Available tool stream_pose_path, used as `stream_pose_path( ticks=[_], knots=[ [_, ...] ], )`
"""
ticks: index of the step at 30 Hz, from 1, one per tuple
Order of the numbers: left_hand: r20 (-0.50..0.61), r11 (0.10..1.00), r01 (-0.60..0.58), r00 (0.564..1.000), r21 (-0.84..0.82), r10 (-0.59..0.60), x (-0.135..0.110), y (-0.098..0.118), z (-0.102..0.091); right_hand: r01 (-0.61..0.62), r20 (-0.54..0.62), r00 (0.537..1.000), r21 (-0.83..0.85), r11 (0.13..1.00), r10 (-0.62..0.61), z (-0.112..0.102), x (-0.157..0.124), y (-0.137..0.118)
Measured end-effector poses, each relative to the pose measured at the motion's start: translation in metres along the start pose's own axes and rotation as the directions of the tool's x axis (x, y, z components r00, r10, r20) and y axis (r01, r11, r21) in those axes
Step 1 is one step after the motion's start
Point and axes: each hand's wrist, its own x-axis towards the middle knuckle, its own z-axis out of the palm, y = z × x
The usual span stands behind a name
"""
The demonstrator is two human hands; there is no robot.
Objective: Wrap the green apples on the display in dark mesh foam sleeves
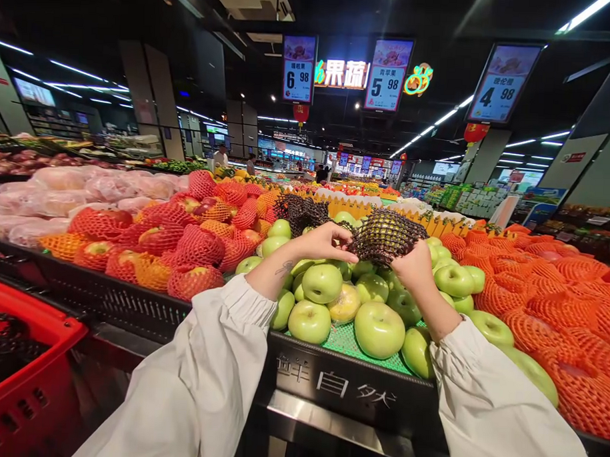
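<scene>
Both my hands are raised over a pile of green apples in a black display bin. Between them I hold a fruit wrapped in a black foam net. My left hand pinches the net's left edge with its fingertips. My right hand grips the net from below on the right. What fruit is inside the net is hard to tell; yellow-green shows through the mesh. More black nets lie behind my left hand.
Apples in red and orange foam nets fill the bin to the left, orange-netted fruit the bin to the right. A red shopping basket stands at lower left. Price signs hang overhead. People stand far back in the aisle.
</scene>
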Motion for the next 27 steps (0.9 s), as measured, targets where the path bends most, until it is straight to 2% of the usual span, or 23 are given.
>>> stream_pose_path(
  ticks=[4,7,9,12,15,18,20,23,25,27],
  knots=[
    [-0.146,0.995,0.041,0.989,0.094,-0.027,0.002,-0.006,-0.003,0.016,-0.001,1.000,-0.009,1.000,-0.016,0.001,-0.002,-0.004],
    [-0.221,1.000,0.000,0.975,0.001,0.000,0.001,-0.004,-0.003,0.100,0.030,0.995,-0.142,0.985,-0.097,-0.001,-0.003,-0.012],
    [-0.200,0.993,-0.036,0.980,-0.116,0.013,-0.001,-0.001,-0.002,0.188,0.078,0.981,-0.230,0.955,-0.175,-0.004,-0.003,-0.017],
    [-0.105,0.974,0.006,0.994,-0.226,-0.030,-0.003,0.003,0.003,0.309,0.173,0.947,-0.252,0.917,-0.271,-0.006,-0.002,-0.020],
    [-0.035,0.972,0.042,0.998,-0.230,-0.052,-0.002,0.004,0.007,0.384,0.249,0.910,-0.208,0.900,-0.331,-0.006,-0.002,-0.018],
    [0.034,0.979,0.014,0.999,-0.204,-0.007,-0.001,0.003,0.008,0.401,0.294,0.891,-0.154,0.903,-0.346,-0.004,-0.004,-0.018],
    [0.026,0.986,-0.002,1.000,-0.164,0.006,0.000,0.002,0.007,0.348,0.296,0.906,-0.107,0.931,-0.304,-0.002,-0.005,-0.019],
    [-0.083,0.994,-0.031,0.996,-0.103,0.022,0.000,-0.002,0.005,0.103,0.295,0.948,0.060,0.993,-0.116,0.000,-0.006,-0.019],
    [-0.132,0.991,-0.054,0.991,-0.124,0.037,0.001,-0.004,0.003,-0.094,0.307,0.951,0.199,0.976,0.029,0.000,-0.005,-0.016],
    [-0.171,0.984,-0.073,0.984,-0.164,0.044,0.002,-0.007,0.002,-0.225,0.263,0.954,0.309,0.924,0.145,-0.002,-0.002,-0.012]
  ],
)
